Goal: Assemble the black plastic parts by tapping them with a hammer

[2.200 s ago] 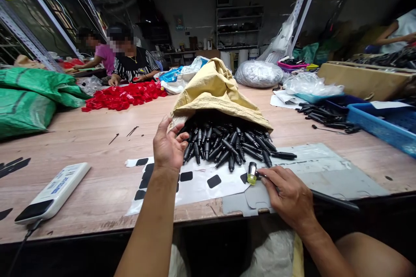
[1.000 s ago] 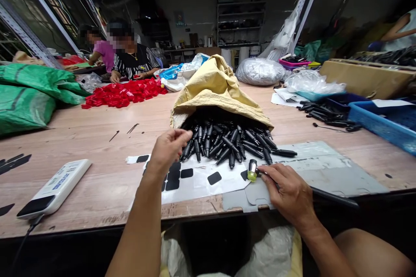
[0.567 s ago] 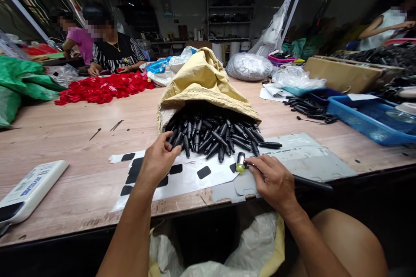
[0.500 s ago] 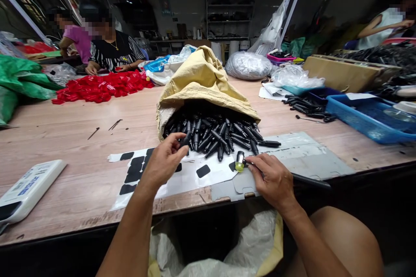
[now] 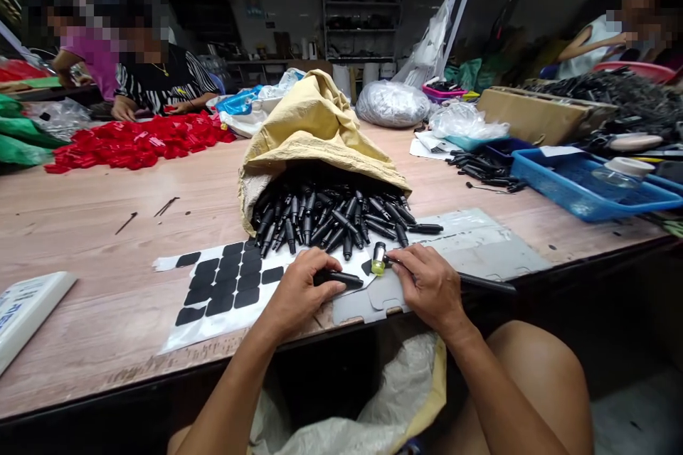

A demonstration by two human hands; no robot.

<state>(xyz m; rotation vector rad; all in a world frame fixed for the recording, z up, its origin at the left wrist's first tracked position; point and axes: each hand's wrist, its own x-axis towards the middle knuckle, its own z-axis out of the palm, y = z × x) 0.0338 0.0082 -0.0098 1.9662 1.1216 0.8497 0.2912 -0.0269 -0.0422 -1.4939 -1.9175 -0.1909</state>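
My left hand [image 5: 299, 291] is closed on one black plastic handle part [image 5: 337, 277] and holds it flat on the white backing sheet of black square pads [image 5: 224, 284]. My right hand [image 5: 425, 283] grips a small mallet by its black shaft, its yellow-tipped head [image 5: 378, 259] just right of that part. A heap of the same black parts [image 5: 331, 217] spills from a yellow sack [image 5: 314, 128] right behind both hands. A grey card sheet [image 5: 480, 249] lies under the mallet.
A white device [image 5: 24, 313] lies at the left edge. Red parts [image 5: 133, 146] are piled at the far left, where two people sit. Blue trays [image 5: 587, 188], black parts, a cardboard box [image 5: 544, 117] and another person are at the right. An open sack [image 5: 384, 398] hangs below the table edge.
My left hand reached into the heap, picked out one black part and drew it back onto the pad sheet. My right hand stayed on the mallet. The view shifted right.
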